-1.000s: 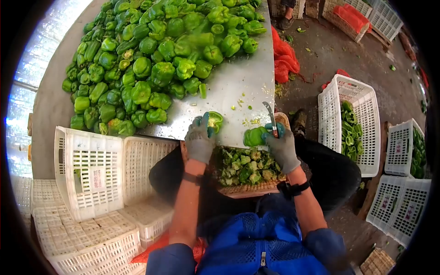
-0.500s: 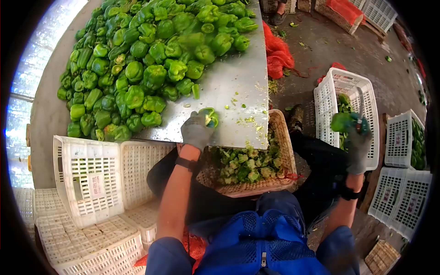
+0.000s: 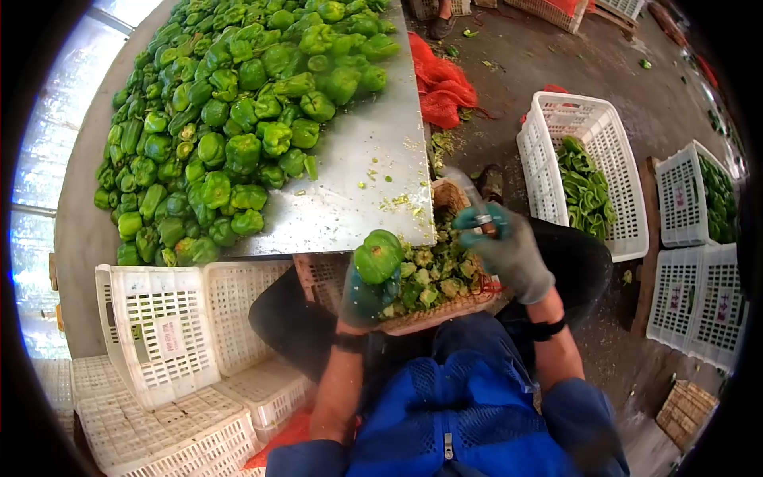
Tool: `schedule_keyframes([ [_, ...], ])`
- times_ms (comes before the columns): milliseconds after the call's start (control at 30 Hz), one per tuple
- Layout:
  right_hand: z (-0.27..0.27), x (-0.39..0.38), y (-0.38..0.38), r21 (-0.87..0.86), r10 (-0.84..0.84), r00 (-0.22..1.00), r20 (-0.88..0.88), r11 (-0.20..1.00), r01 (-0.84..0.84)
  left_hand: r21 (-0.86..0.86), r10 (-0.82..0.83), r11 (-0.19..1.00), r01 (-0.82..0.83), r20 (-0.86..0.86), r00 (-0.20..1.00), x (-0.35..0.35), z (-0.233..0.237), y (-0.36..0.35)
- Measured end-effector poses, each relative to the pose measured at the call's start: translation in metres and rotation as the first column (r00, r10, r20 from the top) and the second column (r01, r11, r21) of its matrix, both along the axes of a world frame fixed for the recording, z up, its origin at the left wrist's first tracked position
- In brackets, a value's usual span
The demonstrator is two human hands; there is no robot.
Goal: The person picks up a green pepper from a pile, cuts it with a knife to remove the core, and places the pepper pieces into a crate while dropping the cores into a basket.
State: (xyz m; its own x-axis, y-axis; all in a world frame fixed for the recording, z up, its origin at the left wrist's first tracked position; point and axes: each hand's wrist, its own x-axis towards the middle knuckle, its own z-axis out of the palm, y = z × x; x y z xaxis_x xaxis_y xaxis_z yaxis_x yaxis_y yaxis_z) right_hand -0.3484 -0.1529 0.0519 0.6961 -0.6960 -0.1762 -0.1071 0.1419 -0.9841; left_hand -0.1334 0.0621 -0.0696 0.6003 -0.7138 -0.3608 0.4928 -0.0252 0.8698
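My left hand [image 3: 364,296], in a grey and green glove, holds a whole green pepper [image 3: 378,257] just off the table's front edge. My right hand [image 3: 502,250], gloved too, is closed around the handle of a knife [image 3: 464,186], whose blade is blurred and points up and away. Below and between the hands, a basket [image 3: 445,312] holds pepper cores and scraps. A large heap of green peppers [image 3: 214,151] covers much of the metal table [image 3: 350,184]. Small green bits lie near the table's right edge.
A white crate [image 3: 628,203] with green pepper pieces stands at the right, more crates [image 3: 683,278] beyond it. Empty white crates [image 3: 167,338] are stacked at the left. Red netting [image 3: 441,83] lies beside the table. A person's foot [image 3: 442,28] shows at the top.
My left hand has come back from the table and now holds a whole pepper. My right hand has moved left from the white crate, and the green piece by it is gone. The view has shifted.
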Motion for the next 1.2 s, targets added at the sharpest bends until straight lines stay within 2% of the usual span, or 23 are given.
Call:
schedule_keyframes([
  [33,0.001,0.008,0.006,0.074,0.065,0.998,-0.017,0.995,-0.064,0.074,0.057,0.997,-0.029,-0.422,0.905,-0.015,0.047,-0.008],
  [67,-0.001,0.016,0.012,0.147,0.131,0.991,-0.026,0.981,-0.126,0.072,0.052,0.997,-0.023,-0.423,0.905,-0.021,0.046,-0.008],
  [133,-0.01,0.028,0.022,0.131,0.134,0.988,0.078,0.981,-0.144,-0.067,-0.132,0.991,0.117,-0.307,0.942,-0.033,0.038,-0.004],
  [167,-0.008,0.03,0.022,0.131,0.214,0.976,0.05,0.967,-0.219,-0.333,-0.41,0.892,0.306,-0.308,0.858,-0.024,0.023,0.006],
  [200,-0.006,0.031,0.022,0.134,0.292,0.956,0.02,0.947,-0.292,-0.334,-0.413,0.89,0.309,-0.307,0.858,-0.034,0.024,0.004],
  [267,-0.029,0.032,0.021,0.043,0.288,0.954,0.079,0.955,-0.292,-0.027,-0.187,0.982,0.188,0.045,0.981,-0.059,0.025,-0.006],
  [300,-0.026,0.032,0.017,0.041,0.351,0.934,0.075,0.934,-0.354,-0.002,-0.076,0.997,0.082,-0.405,0.911,-0.063,0.053,-0.011],
  [333,-0.025,0.031,0.015,0.038,0.413,0.908,0.071,0.908,-0.416,-0.003,-0.077,0.997,0.083,-0.405,0.911,-0.063,0.052,-0.01],
  [433,-0.04,0.027,0.012,0.05,0.489,0.872,0.024,0.87,-0.49,-0.06,-0.215,0.976,0.209,-0.403,0.89,-0.064,0.05,-0.003],
  [500,-0.051,0.022,0.009,0.079,0.489,0.871,0.055,0.867,-0.492,-0.176,-0.36,0.93,0.323,-0.257,0.897,-0.065,0.056,0.001],
  [533,-0.055,0.02,0.008,0.11,0.487,0.869,0.087,0.862,-0.494,-0.174,-0.358,0.931,0.321,-0.259,0.897,-0.064,0.056,0.001],
  [567,-0.058,0.017,0.008,0.112,0.489,0.868,0.086,0.861,-0.496,-0.083,-0.366,0.931,0.356,-0.22,0.904,-0.062,0.054,0.0],
  [633,-0.061,0.014,0.009,-0.149,0.477,0.878,0.041,0.872,-0.467,0.011,-0.372,0.925,0.38,-0.181,0.911,-0.061,0.049,-0.001],
  [733,-0.043,0.01,0.013,-0.162,0.475,0.879,-0.035,0.865,-0.474,0.038,-0.333,0.936,0.351,-0.231,0.914,-0.063,0.045,0.0],
  [800,-0.05,0.005,0.016,-0.165,0.462,0.887,-0.01,0.874,-0.457,0.203,-0.3,0.921,0.331,-0.171,0.939,-0.067,0.056,-0.004],
  [833,-0.053,0.004,0.017,-0.169,0.447,0.894,0.018,0.883,-0.438,0.205,-0.297,0.922,0.329,-0.173,0.939,-0.066,0.057,-0.003],
  [867,-0.047,0.004,0.017,-0.168,0.449,0.893,0.019,0.882,-0.44,0.183,-0.396,0.891,0.415,-0.134,0.908,-0.063,0.06,-0.004],
  [900,-0.04,0.002,0.016,-0.054,0.481,0.877,0.013,0.876,-0.479,0.163,-0.491,0.851,0.5,-0.093,0.866,-0.059,0.064,-0.005],
  [933,-0.031,-0.001,0.016,0.063,0.51,0.86,0.01,0.858,-0.509,0.163,-0.492,0.85,0.501,-0.095,0.866,-0.054,0.068,-0.005],
  [1000,-0.014,-0.006,0.014,0.092,0.516,0.856,0.016,0.852,-0.516,0.198,-0.697,0.69,0.696,-0.074,0.713,-0.047,0.086,-0.007],
  [1067,-0.012,-0.004,0.014,0.112,0.531,0.847,0.035,0.84,-0.531,0.231,-0.671,0.716,0.659,-0.034,0.741,-0.052,0.079,-0.006],
  [1133,-0.017,-0.006,0.012,0.031,0.536,0.843,0.043,0.843,-0.538,0.26,-0.654,0.731,0.63,0.006,0.756,-0.057,0.072,-0.003],
  [1200,-0.021,-0.01,0.013,0.025,0.505,0.86,0.072,0.861,-0.508,0.114,-0.554,0.819,0.563,-0.101,0.826,-0.064,0.061,0.004],
])
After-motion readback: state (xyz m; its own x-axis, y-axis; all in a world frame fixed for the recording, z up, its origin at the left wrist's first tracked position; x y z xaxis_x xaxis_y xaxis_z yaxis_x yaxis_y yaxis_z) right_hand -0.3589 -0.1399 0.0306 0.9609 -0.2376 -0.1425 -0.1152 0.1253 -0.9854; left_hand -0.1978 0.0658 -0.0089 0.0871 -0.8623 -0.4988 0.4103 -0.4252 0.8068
